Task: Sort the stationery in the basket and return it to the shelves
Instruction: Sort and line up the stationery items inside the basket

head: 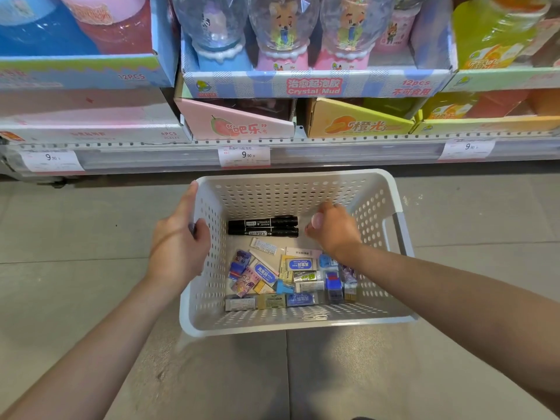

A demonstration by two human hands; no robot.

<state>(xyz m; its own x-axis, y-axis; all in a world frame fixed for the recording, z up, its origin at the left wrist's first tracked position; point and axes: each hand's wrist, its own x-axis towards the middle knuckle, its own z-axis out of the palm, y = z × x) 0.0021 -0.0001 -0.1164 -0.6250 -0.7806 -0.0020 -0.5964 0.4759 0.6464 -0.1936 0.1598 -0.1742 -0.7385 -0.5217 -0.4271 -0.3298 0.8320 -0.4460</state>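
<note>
I see one white basket (303, 189) with holes, sitting on the grey floor (75, 237) just below the shelf (303, 153). Inside it, at 12 o'clock, lie two black markers (263, 226) side by side, touching. At 6 o'clock is a heap of small erasers (288, 280) in blue, white, purple and yellow wraps; they overlap, so I cannot count them for sure, but there are more than ten.

My left hand (178, 237) is at 9 o'clock. Its fingers (198, 230) are curled over the left rim of the basket and grip it, with the thumb along the outside wall.

My right hand (333, 228) is inside the basket at 3 o'clock, just beside the marker tips. Its fingers are curled in. I cannot tell if they hold anything.

On the shelf, I count three price tags (244, 155). Above them stand a pink box (236, 122), a yellow box (357, 122) and a blue Crystal Mud tray (315, 84) of clear toy jars.
</note>
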